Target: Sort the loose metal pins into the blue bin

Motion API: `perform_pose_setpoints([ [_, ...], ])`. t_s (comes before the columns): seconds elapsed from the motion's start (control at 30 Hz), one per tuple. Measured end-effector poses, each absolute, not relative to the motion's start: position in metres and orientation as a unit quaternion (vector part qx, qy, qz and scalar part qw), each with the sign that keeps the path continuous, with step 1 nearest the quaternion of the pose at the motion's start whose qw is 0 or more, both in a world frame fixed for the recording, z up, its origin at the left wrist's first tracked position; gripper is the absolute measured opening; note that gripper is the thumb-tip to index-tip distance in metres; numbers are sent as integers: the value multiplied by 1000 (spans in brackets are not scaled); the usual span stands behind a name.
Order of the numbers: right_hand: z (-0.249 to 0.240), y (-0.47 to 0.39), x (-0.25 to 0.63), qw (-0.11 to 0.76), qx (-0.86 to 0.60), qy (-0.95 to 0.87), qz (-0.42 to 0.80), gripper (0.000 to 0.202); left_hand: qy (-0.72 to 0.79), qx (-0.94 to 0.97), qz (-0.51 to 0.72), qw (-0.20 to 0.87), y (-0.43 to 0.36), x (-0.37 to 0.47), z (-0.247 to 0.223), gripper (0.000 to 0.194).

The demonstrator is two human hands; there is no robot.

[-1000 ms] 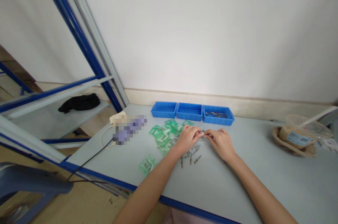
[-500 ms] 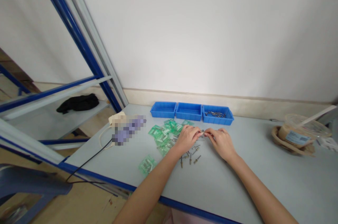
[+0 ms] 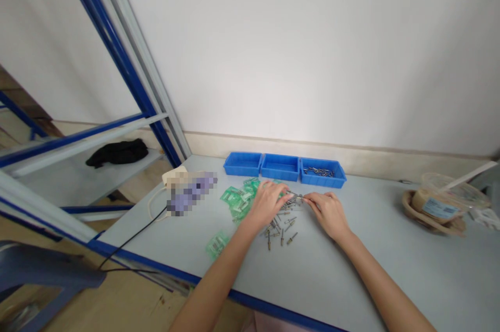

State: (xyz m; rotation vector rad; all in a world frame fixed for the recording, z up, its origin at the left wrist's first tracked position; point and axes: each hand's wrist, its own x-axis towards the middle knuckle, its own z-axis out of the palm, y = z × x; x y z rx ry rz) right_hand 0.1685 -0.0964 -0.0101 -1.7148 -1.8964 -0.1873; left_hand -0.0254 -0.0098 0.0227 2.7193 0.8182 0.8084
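My right hand [image 3: 327, 212] is closed in a pinch, thumb against fingers, on a few small metal rivets [image 3: 299, 197]. Just left of it, my left hand [image 3: 269, 200] hovers over the pile with thumb and fingers apart; I see nothing held in it. Loose blind rivets [image 3: 289, 225] with thin pins and brassy ends lie scattered on the table below and between the hands. Beside and partly behind my left hand are green-tinted plastic bags [image 3: 237, 199]. Another green bag [image 3: 217, 243] with metal parts in it lies nearer the front edge, by my left forearm.
Three blue trays stand in a row near the wall: a left tray [image 3: 242, 171], a middle tray [image 3: 279, 174] and a right tray [image 3: 323, 181] containing rivets. A blurred purple object [image 3: 191, 194] with a cable lies left. A plastic cup [image 3: 437, 204] in a brown holder stands right.
My left hand has drawn back leftward from my right hand, and its thumb and fingers have parted. More of the rivet pile shows between the hands. My right hand has barely moved.
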Motion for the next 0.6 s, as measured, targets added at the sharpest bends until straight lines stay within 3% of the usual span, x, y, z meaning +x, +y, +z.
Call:
perform_pose_setpoints([
  [0.17,-10,-96,171,304,-645,-697,-72,38,457,835,308,14,24,-142,43,38],
  [0.33,-11,-96,166,304,-641,-701,-71,36,547,810,210,-5,57,-252,13,44],
  [0.6,-13,-95,166,295,-652,-695,-67,40,536,822,188,-39,60,-278,-12,46],
])
